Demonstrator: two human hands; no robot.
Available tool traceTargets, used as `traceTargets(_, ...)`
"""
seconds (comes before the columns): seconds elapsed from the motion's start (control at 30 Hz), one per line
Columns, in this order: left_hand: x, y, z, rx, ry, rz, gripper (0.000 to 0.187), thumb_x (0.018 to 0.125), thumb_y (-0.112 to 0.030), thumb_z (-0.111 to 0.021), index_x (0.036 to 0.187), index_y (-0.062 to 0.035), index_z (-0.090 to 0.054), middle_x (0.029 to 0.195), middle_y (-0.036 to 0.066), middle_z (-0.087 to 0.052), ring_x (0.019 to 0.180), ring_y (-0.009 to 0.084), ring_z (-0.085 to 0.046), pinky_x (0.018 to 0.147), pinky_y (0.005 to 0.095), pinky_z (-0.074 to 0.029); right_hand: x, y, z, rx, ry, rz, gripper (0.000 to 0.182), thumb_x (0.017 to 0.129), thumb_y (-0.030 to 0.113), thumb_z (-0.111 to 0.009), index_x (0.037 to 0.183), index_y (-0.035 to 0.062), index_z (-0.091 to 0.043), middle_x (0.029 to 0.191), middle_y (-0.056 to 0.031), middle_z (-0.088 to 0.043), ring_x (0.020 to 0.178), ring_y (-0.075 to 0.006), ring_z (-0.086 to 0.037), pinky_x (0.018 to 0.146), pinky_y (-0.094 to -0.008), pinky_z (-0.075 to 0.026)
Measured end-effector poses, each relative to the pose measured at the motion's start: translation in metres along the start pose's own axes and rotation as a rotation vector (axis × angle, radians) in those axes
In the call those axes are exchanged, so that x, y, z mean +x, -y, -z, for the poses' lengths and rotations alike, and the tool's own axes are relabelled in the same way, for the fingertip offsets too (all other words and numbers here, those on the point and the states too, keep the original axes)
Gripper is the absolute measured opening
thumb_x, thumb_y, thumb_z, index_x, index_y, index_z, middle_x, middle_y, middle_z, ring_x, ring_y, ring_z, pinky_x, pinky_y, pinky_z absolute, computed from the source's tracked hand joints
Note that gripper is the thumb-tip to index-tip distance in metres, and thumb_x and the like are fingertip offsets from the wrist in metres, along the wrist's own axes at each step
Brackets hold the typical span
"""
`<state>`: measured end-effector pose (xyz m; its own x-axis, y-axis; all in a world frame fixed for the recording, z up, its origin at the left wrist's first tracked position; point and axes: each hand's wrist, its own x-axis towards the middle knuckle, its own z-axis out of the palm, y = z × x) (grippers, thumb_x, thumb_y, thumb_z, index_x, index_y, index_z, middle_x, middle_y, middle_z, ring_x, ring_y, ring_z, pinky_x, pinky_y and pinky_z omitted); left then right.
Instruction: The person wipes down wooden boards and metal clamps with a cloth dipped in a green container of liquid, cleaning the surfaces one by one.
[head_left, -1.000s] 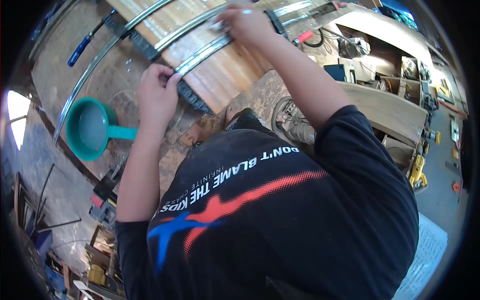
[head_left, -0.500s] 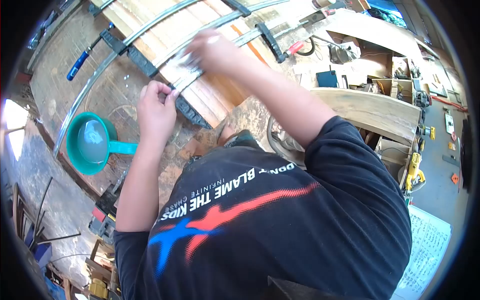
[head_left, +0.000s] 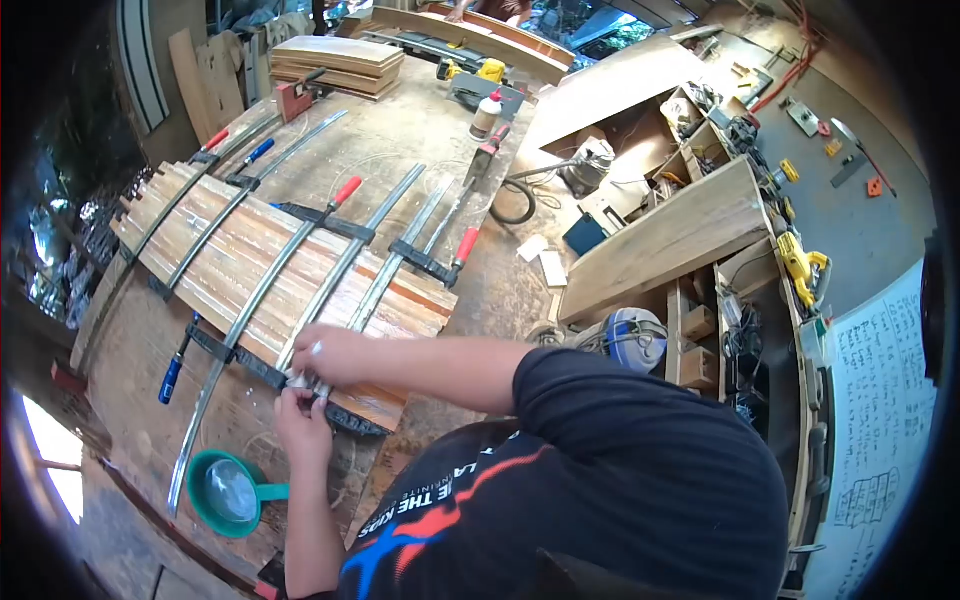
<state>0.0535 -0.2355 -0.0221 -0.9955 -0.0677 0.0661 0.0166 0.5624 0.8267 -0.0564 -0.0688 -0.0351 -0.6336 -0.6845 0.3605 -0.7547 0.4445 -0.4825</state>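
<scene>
The wood strips (head_left: pixel 240 260) are lying side by side on the workbench (head_left: pixel 500 270); at least 5 clamp bars (head_left: pixel 345 265) are crossing them, so the clamping is looking well advanced; pale smears (head_left: pixel 345 300) are showing between bars, so the surface is seeming only partly clean. The right hand (head_left: pixel 335 355) is curling over a pale wad (head_left: pixel 298 380) at the strips' near edge; the left hand (head_left: pixel 303 430) is bending its fingers just beside it, but whether they are pinching anything I cannot tell; a green dipper (head_left: pixel 272 492) is holding cloudy liquid (head_left: pixel 230 490) nearby.
</scene>
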Motion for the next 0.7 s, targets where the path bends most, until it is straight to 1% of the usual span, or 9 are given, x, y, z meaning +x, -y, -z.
traceTargets(0.07,0.004,0.002,-0.001,0.035,0.020,-0.019,0.023,0.083,0.001,-0.077,0.100,-0.0016,-0.061,0.096,0.016,-0.060,0.088,0.0329,-0.063,0.080,0.0421,-0.051,-0.008,-0.057,0.032,-0.282,0.041,-0.103,0.015,0.086,0.015,-0.065,0.093,0.0170,-0.077,0.092,-0.0067,-0.069,0.100,-0.0306,-0.063,0.086,-0.0411,-0.054)
traceTargets(0.2,-0.002,-0.001,0.004,0.085,0.038,-0.014,0.024,0.083,0.000,-0.077,0.102,-0.0022,-0.062,0.098,0.017,-0.061,0.092,0.0362,-0.064,0.083,0.0445,-0.051,-0.011,-0.080,0.099,-0.347,-0.057,-0.482,0.012,0.078,0.021,-0.075,0.088,0.0131,-0.076,0.094,-0.0097,-0.072,0.098,-0.0312,-0.063,0.084,-0.0427,-0.053)
traceTargets(0.23,0.001,-0.006,0.003,0.089,0.030,-0.012,0.024,0.084,0.000,-0.077,0.102,-0.0022,-0.062,0.098,0.017,-0.061,0.093,0.0361,-0.064,0.083,0.0442,-0.051,-0.004,-0.075,0.093,-0.527,0.088,-0.414,0.012,0.079,0.020,-0.074,0.086,0.0110,-0.075,0.092,-0.0126,-0.071,0.093,-0.0334,-0.064,0.084,-0.0448,-0.053)
traceTargets(0.3,0.003,-0.009,0.003,0.085,0.025,-0.029,0.024,0.084,0.000,-0.077,0.102,-0.0019,-0.060,0.097,0.017,-0.061,0.092,0.0363,-0.063,0.082,0.0446,-0.051,-0.007,-0.068,0.048,-0.385,0.047,-0.379,0.016,0.074,0.010,-0.076,0.089,0.0111,-0.076,0.097,-0.0091,-0.073,0.097,-0.0321,-0.066,0.085,-0.0430,-0.054)
traceTargets(0.4,0.003,-0.003,-0.003,0.057,-0.013,-0.014,0.025,0.084,0.000,-0.077,0.099,-0.0016,-0.058,0.096,0.017,-0.060,0.091,0.0365,-0.062,0.081,0.0455,-0.050,0.002,-0.001,-0.010,-0.064,-0.047,0.095,0.014,0.073,0.010,-0.074,0.087,0.0113,-0.074,0.092,-0.0070,-0.071,0.097,-0.0290,-0.066,0.085,-0.0400,-0.053)
traceTargets(0.43,0.005,0.001,-0.003,-0.033,0.022,0.033,0.027,0.083,0.000,-0.078,0.097,-0.0017,-0.055,0.094,0.016,-0.059,0.089,0.0371,-0.061,0.080,0.0464,-0.048,0.007,0.035,0.005,-0.107,0.075,-0.032,0.009,0.077,0.011,-0.071,0.085,0.0120,-0.075,0.093,-0.0068,-0.070,0.099,-0.0287,-0.065,0.089,-0.0376,-0.053)
traceTargets(0.53,0.004,-0.004,0.002,0.053,0.012,0.039,0.027,0.082,0.000,-0.078,0.096,-0.0018,-0.055,0.094,0.016,-0.059,0.088,0.0372,-0.059,0.079,0.0464,-0.048,0.004,-0.009,0.017,-0.028,0.145,-0.030,0.013,0.078,0.012,-0.071,0.090,0.0130,-0.077,0.098,-0.0092,-0.071,0.103,-0.0293,-0.065,0.091,-0.0378,-0.053)
traceTargets(0.67,0.003,-0.008,0.002,0.093,-0.011,-0.001,0.026,0.082,-0.001,-0.078,0.095,-0.0024,-0.055,0.094,0.017,-0.059,0.088,0.0377,-0.060,0.079,0.0468,-0.047,-0.013,-0.092,0.099,-0.151,0.060,-0.549,0.014,0.079,0.007,-0.068,0.089,0.0069,-0.078,0.092,-0.0157,-0.074,0.086,-0.0317,-0.072,0.079,-0.0430,-0.059)
traceTargets(0.7,0.002,-0.010,0.001,0.087,-0.022,0.001,0.025,0.083,-0.001,-0.077,0.095,-0.0026,-0.055,0.093,0.017,-0.059,0.088,0.0379,-0.060,0.079,0.0470,-0.047,-0.011,-0.093,0.105,-0.246,0.046,-0.536,0.014,0.080,0.007,-0.068,0.089,0.0066,-0.078,0.092,-0.0159,-0.074,0.085,-0.0309,-0.072,0.079,-0.0426,-0.059)
